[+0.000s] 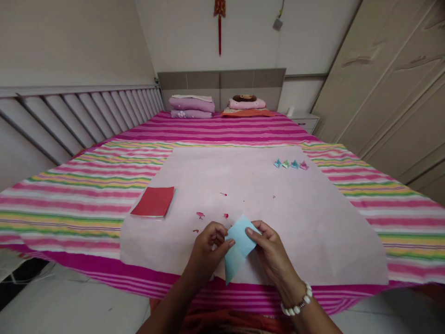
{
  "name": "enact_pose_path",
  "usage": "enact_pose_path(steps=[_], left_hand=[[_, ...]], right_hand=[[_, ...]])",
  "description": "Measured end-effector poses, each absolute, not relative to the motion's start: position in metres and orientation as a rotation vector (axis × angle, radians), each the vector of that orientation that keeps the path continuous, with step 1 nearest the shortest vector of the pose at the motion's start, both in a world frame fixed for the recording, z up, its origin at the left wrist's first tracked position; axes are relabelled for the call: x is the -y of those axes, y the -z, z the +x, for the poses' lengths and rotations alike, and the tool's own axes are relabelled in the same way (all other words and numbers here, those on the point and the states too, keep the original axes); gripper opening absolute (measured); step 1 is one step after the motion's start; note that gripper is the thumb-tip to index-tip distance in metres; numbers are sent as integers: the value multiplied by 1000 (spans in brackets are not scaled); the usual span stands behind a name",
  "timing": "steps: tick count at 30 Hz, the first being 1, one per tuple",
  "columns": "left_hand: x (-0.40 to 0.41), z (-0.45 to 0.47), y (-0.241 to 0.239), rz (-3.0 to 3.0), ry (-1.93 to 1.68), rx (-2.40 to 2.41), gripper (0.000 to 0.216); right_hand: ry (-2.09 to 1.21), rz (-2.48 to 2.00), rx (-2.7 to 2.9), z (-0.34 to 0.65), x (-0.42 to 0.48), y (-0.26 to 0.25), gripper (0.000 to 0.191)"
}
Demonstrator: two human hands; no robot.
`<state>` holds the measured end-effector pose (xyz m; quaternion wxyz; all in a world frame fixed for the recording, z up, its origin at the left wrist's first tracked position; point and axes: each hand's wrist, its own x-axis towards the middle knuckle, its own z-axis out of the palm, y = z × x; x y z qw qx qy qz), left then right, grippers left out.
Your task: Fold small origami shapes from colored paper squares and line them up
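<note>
A light blue sheet of origami paper (239, 241), partly folded with a pointed flap at its lower end, is held up between both hands above the near part of the white sheet. My left hand (212, 243) pinches its left edge, thumb against the paper. On the right side, my right hand (271, 248) grips the paper with the thumb on top and the fingers behind it. A beaded bracelet (298, 304) circles the right wrist. The fingers behind the paper are partly hidden.
A large white sheet (313, 232) covers the striped bed. A stack of red paper (153, 202) lies at left, several small folded paper figures (295, 164) stand at far right, and red scraps (200, 215) are scattered mid-sheet. Folded bedding (192, 104) sits by the headboard.
</note>
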<state>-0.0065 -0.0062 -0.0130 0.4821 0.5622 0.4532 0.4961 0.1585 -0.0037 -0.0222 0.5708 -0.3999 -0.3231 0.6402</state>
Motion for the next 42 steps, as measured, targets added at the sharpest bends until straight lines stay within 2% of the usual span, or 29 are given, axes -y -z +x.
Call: enact_pose_path(steps=[2, 4, 8, 9, 11, 13, 15, 20, 21, 24, 26, 29, 31, 34, 38, 42], left_hand=[[7, -7, 11, 1534, -1187, -1106, 6], [8, -8, 10, 1621, -1176, -1083, 13], [7, -8, 10, 1556, -1194, -1177, 22], [7, -9, 10, 1519, -1200, -1217, 24], [7, -9, 9, 1457, -1198, -1273, 26], [6, -9, 9, 1444, -1190, -1278, 23], [4, -10, 9, 1485, -1184, -1243, 16], [1, -11, 15, 1534, -1223, -1190, 5], [1, -11, 16, 1503, -1217, -1182, 4], [2, -8, 19, 1342, -1139, -1163, 10], [3, -6, 18, 1226, -1121, -1146, 15], [3, -2, 16, 1088, -1182, -1113, 20], [3, 0, 15, 1024, -1225, -1101, 22], [3, 1, 17, 979, -1275, -1085, 23], [2, 1, 23, 895, -1278, -1069, 25], [1, -1, 25, 966, -1173, -1040, 28]], right_hand=[[-1456, -935, 774, 159, 3, 23, 31], [-1383, -951, 806, 160, 3, 25, 41], [-1292, -1010, 956, 166, 4, 28, 19], [-1292, -1018, 999, 167, 4, 28, 17], [-1306, -1020, 1069, 170, 6, 26, 24], [-1302, -1027, 1126, 171, 7, 23, 31], [-1237, -1063, 1198, 171, 7, 19, 30], [-985, -1109, 1422, 173, 4, 13, 2], [-968, -1098, 1436, 173, 3, 12, 3], [-1055, -1047, 1357, 173, 2, 12, 7], [-1245, -988, 1187, 170, 3, 14, 9], [-1542, -881, 920, 160, 6, 19, 26], [-1643, -835, 859, 151, 9, 22, 31], [-1659, -853, 822, 142, 12, 26, 29], [-1525, -967, 848, 142, 12, 26, 22], [-1399, -1080, 915, 144, 11, 28, 27]])
